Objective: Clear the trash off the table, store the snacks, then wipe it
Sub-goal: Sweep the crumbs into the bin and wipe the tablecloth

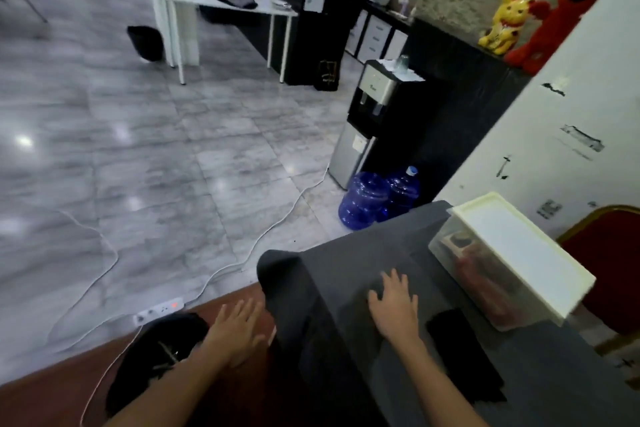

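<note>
A table under a dark grey cloth (346,263) fills the lower right. My right hand (394,305) lies flat on the cloth with its fingers spread. My left hand (239,329) hovers open beside the table's left edge, over the red-brown carpet, holding nothing. A clear plastic storage box with a cream lid (512,253) stands on the table at the right; red and dark packets show through its wall. A flat black object (464,357) lies on the cloth just right of my right wrist.
A black bag (156,354) sits on the floor below my left arm. A white power strip (157,310) and its cable run across the grey tiles. Blue water jugs (377,198) and a water dispenser (370,114) stand behind the table. A red chair (609,267) is at the right.
</note>
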`<action>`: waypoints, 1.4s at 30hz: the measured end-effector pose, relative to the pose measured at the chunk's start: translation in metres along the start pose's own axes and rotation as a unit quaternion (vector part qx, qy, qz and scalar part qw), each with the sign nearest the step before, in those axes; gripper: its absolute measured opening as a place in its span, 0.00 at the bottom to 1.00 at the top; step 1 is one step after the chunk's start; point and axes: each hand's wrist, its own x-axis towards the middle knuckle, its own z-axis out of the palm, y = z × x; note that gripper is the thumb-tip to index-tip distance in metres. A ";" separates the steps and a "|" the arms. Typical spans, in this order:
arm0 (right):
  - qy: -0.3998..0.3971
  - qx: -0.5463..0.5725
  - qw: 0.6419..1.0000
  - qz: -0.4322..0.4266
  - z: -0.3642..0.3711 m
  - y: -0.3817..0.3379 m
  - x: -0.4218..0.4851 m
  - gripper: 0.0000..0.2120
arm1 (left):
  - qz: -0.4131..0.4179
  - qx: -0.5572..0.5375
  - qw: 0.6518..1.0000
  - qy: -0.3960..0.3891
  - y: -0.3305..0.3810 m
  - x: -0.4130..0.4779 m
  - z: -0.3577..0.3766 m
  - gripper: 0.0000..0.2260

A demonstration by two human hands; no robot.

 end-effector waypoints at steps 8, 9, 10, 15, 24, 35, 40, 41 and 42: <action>-0.195 -0.078 0.923 -0.321 0.098 -0.167 -0.023 0.27 | -0.197 -0.120 0.972 -0.030 -0.113 -0.051 0.051 0.28; -0.234 -0.109 0.906 -0.334 0.109 -0.178 -0.025 0.28 | -0.211 -0.134 0.968 -0.035 -0.120 -0.059 0.055 0.28; -0.264 -0.142 0.890 -0.344 0.118 -0.185 -0.025 0.29 | -0.223 -0.147 0.963 -0.036 -0.125 -0.065 0.059 0.27; -0.356 -0.233 0.827 -0.367 0.156 -0.211 -0.016 0.31 | -0.301 -0.227 0.924 -0.059 -0.138 -0.092 0.096 0.27; -0.467 -0.180 0.796 -0.340 0.286 -0.228 0.034 0.30 | -0.400 -0.377 0.834 -0.054 -0.167 -0.043 0.166 0.25; -0.475 -0.015 0.880 -0.011 0.524 -0.177 0.083 0.28 | -0.604 -0.621 0.498 0.040 -0.232 0.090 0.336 0.29; -0.510 0.048 0.858 0.024 0.562 -0.157 0.087 0.19 | -0.627 -0.648 0.430 0.049 -0.234 0.110 0.362 0.26; -0.507 0.047 0.860 0.019 0.556 -0.158 0.088 0.19 | -0.623 -0.672 0.394 0.062 -0.235 0.107 0.356 0.24; -0.502 0.049 0.863 0.020 0.547 -0.158 0.089 0.18 | -0.615 -0.703 0.348 0.079 -0.235 0.102 0.347 0.21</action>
